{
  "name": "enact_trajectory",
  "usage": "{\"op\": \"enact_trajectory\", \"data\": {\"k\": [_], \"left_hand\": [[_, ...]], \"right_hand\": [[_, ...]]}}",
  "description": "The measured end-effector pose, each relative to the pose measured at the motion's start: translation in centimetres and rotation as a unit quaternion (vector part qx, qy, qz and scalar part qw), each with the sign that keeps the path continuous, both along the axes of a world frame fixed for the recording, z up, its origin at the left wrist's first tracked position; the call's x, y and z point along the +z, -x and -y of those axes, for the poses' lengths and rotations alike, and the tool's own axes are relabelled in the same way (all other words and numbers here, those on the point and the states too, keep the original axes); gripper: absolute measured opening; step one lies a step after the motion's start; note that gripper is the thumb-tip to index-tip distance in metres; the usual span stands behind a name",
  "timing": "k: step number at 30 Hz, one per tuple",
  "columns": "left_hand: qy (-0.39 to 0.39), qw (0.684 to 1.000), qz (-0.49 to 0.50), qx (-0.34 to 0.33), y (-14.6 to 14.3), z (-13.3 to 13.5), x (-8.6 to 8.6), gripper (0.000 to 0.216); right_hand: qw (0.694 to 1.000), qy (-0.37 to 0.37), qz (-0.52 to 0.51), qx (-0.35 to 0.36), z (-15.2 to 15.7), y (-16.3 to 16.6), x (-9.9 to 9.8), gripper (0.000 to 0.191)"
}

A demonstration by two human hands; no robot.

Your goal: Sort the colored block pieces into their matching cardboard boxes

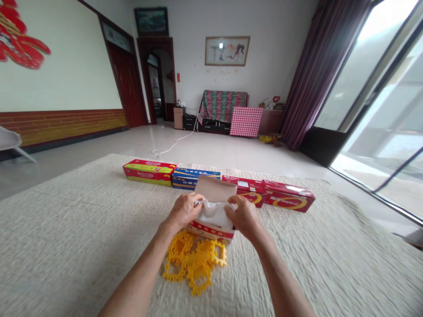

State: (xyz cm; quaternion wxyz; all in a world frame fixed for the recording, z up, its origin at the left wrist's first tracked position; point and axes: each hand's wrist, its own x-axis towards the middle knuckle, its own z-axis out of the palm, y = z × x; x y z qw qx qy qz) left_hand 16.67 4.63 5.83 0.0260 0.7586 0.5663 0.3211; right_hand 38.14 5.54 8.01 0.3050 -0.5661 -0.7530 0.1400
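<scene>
My left hand (pixel 183 211) and my right hand (pixel 241 215) both pinch the white plastic film (pixel 214 212) that sticks out of an open red box (pixel 211 231), its brown lid flap (pixel 216 189) standing up behind. The box rests on a cream textured cloth (pixel 66 237). Just in front of it lies a heap of several yellow interlocking plastic pieces (pixel 194 259).
A row of boxes lies behind: a red-yellow one (pixel 148 171), a blue one (pixel 187 177) and two red ones (pixel 247 189) (pixel 289 198). Beyond are a tiled floor, a white cable (pixel 172 143), a covered cabinet, a red checked board (pixel 246 121), curtains and a glass door (pixel 380 110).
</scene>
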Motion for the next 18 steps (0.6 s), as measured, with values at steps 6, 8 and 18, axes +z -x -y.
{"op": "enact_trajectory", "data": {"k": [6, 8, 18], "left_hand": [[-0.065, 0.997, 0.050, 0.010, 0.3, -0.3, -0.3, 0.042], [-0.076, 0.997, 0.028, 0.018, 0.3, -0.2, -0.2, 0.040], [-0.098, 0.994, 0.051, 0.020, -0.1, 0.7, 0.8, 0.022]], "right_hand": [[0.994, 0.065, -0.069, 0.051, 0.0, -1.1, 0.9, 0.044], [0.995, 0.034, -0.064, 0.074, 0.4, -1.0, 1.2, 0.035], [0.979, -0.157, 0.013, 0.130, 2.1, -0.1, 2.2, 0.027]]}}
